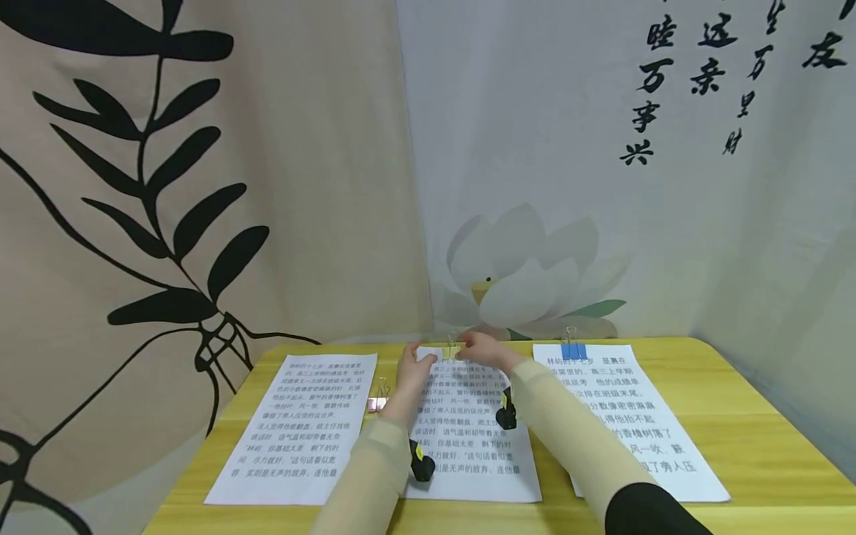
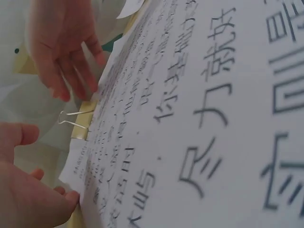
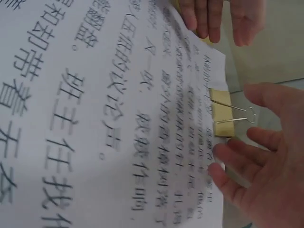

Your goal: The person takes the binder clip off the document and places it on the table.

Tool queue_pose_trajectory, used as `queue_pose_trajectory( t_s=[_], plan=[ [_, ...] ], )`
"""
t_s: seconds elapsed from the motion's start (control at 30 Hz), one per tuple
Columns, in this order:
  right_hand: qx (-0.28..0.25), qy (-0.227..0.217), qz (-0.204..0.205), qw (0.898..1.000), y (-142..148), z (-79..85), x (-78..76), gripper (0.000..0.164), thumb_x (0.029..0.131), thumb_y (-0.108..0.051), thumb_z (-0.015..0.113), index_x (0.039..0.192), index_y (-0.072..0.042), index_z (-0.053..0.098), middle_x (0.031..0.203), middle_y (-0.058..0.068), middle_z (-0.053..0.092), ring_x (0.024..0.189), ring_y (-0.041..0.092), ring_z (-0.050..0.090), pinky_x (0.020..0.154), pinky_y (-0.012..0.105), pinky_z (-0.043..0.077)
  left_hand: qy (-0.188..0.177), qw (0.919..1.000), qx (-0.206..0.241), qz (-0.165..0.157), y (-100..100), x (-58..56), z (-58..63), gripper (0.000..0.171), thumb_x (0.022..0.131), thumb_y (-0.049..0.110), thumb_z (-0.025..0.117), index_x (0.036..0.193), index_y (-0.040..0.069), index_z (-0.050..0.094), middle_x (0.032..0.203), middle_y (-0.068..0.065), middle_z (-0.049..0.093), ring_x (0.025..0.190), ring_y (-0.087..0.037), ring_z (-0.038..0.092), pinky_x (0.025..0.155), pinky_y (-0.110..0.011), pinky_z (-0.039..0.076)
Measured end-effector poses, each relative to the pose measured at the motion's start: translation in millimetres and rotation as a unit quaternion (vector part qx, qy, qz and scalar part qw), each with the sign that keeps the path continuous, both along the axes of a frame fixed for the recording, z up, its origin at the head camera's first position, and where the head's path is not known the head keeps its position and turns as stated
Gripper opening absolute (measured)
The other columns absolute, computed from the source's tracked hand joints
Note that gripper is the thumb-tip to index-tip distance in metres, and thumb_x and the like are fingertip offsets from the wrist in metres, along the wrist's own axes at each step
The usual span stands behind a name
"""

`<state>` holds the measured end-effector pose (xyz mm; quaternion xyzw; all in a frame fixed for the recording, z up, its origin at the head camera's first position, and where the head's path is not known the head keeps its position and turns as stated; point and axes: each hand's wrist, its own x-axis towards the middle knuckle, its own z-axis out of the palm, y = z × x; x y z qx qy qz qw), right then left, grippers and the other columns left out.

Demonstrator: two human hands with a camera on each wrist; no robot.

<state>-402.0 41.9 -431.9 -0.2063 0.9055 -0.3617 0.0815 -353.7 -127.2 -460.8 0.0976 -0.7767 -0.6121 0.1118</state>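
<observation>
The head view alone shows a pink metal binder clip [image 1: 377, 405] between two sheets and a blue metal binder clip [image 1: 574, 351] on the right-hand one. The wrist views reveal the silver wire handles of the yellow metal binder clip [image 3: 223, 124], attached at the top edge of the middle white printed paper sheet [image 1: 468, 487]. Both hands, left [image 1: 413, 375] and right [image 1: 491, 351], flank it, open, fingers relaxed.

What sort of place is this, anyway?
Probably an indoor desk corner, perhaps curtained off: a wood-patterned table stands before what look like decorated curtains, with printed sheets laid out on it.
</observation>
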Motion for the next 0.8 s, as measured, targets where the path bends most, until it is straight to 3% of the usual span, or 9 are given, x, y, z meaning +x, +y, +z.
queue_pose_trajectory(
  t_s=[0.27, 0.37, 0.47, 0.6, 0.8],
  plan=[
    [-0.018, -0.017, 0.008, 1.000, -0.7, -11.1, -0.2, 0.059, 0.093, -0.018, 0.063, 0.142, 0.004, 0.041, 0.132, 0.025, 0.053, 0.117, 0.037, 0.053, 0.101, 0.051, 0.041, -0.010, 0.9996, 0.016, 0.023, 0.0, -5.3, -7.2, 0.066, 0.086, 0.019, 0.063, 0.145, 0.002, 0.038, 0.143, -0.028, 0.038, 0.124, -0.042, 0.044, 0.106, -0.052, 0.033],
    [-0.022, -0.016, 0.007, 1.000, -0.8, -12.1, -1.3, 0.060, 0.092, -0.018, 0.063, 0.143, 0.003, 0.041, 0.133, 0.025, 0.053, 0.115, 0.036, 0.054, 0.100, 0.051, 0.042, -0.012, 0.9991, 0.037, 0.020, -0.9, -5.9, -7.2, 0.065, 0.088, 0.017, 0.062, 0.146, 0.003, 0.036, 0.146, -0.028, 0.035, 0.129, -0.043, 0.040, 0.108, -0.052, 0.031],
    [-0.025, -0.020, 0.001, 0.999, -1.4, -13.5, -1.7, 0.061, 0.092, -0.019, 0.063, 0.144, 0.004, 0.039, 0.133, 0.025, 0.052, 0.114, 0.035, 0.055, 0.099, 0.051, 0.042, -0.020, 0.9968, 0.075, 0.015, -2.4, -4.9, -8.1, 0.066, 0.089, 0.013, 0.060, 0.148, 0.004, 0.032, 0.146, -0.029, 0.034, 0.125, -0.043, 0.044, 0.104, -0.051, 0.037],
    [-0.026, -0.012, -0.012, 1.000, -3.3, -15.4, -2.4, 0.060, 0.093, -0.020, 0.062, 0.143, 0.004, 0.041, 0.129, 0.024, 0.055, 0.108, 0.032, 0.057, 0.097, 0.049, 0.044, -0.021, 0.9937, 0.109, 0.012, -4.2, -3.3, -9.3, 0.065, 0.089, 0.009, 0.058, 0.148, 0.002, 0.030, 0.140, -0.030, 0.040, 0.108, -0.040, 0.055, 0.092, -0.046, 0.047],
    [-0.018, 0.027, -0.032, 0.999, -6.0, -20.9, -8.7, 0.049, 0.093, -0.016, 0.061, 0.137, 0.003, 0.050, 0.115, 0.018, 0.062, 0.091, 0.026, 0.056, 0.087, 0.045, 0.047, -0.031, 0.9937, 0.107, -0.015, -5.8, -3.2, -11.7, 0.055, 0.092, 0.010, 0.056, 0.143, 0.001, 0.038, 0.125, -0.024, 0.053, 0.099, -0.034, 0.060, 0.083, -0.041, 0.051]
  ],
)
